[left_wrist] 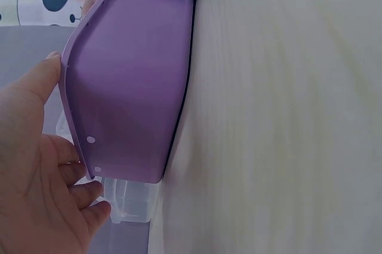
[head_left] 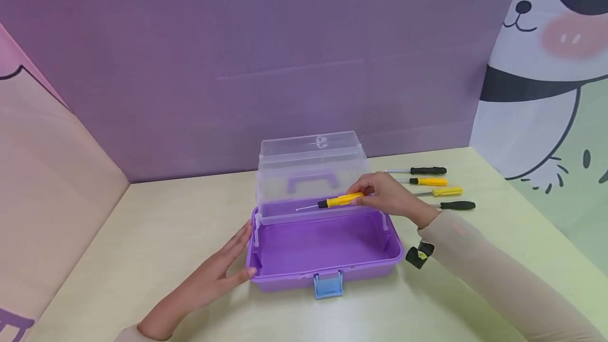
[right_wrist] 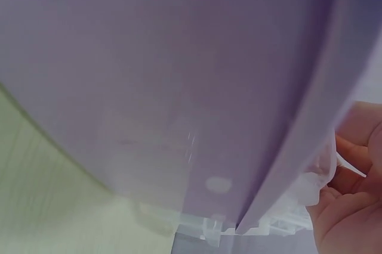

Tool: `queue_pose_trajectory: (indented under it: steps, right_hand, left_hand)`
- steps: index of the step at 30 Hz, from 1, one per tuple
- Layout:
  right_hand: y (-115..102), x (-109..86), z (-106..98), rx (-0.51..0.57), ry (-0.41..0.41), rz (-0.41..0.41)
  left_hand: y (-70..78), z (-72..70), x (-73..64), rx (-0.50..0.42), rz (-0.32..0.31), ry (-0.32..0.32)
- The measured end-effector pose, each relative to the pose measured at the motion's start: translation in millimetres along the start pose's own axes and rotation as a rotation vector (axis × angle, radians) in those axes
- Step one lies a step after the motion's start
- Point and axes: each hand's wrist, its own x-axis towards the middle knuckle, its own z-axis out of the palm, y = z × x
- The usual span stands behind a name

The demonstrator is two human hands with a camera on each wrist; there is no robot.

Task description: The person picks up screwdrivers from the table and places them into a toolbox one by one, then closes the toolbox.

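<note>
A purple plastic toolbox (head_left: 328,273) with a blue latch (head_left: 328,285) stands on the table, its clear lid (head_left: 309,157) raised at the back. My right hand (head_left: 387,194) pinches the yellow handle of a screwdriver (head_left: 339,201) above the box's rear part, the shaft pointing left. In the right wrist view that hand (right_wrist: 352,188) shows at the right edge, past the purple wall; the screwdriver is hidden there. My left hand (head_left: 216,278) rests against the box's left side with extended fingers, the thumb at the rim. The left wrist view shows its fingers (left_wrist: 74,173) along the rim.
To the right of the box lie several screwdrivers in a column: a black one (head_left: 428,171), a yellow-and-black one (head_left: 429,181), a yellow one (head_left: 446,191) and another black one (head_left: 457,205). A purple backdrop (head_left: 237,67) rises behind the table (head_left: 176,215).
</note>
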Motion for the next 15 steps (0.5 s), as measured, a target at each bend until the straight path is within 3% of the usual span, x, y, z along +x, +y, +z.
queue_pose_trajectory:
  steps: [15]
  right_hand:
    - [-5.5, 4.0, -1.1, -0.067, -0.035, 0.021]
  left_hand:
    - [-1.4, 1.7, 0.1, 0.01, 0.017, 0.001]
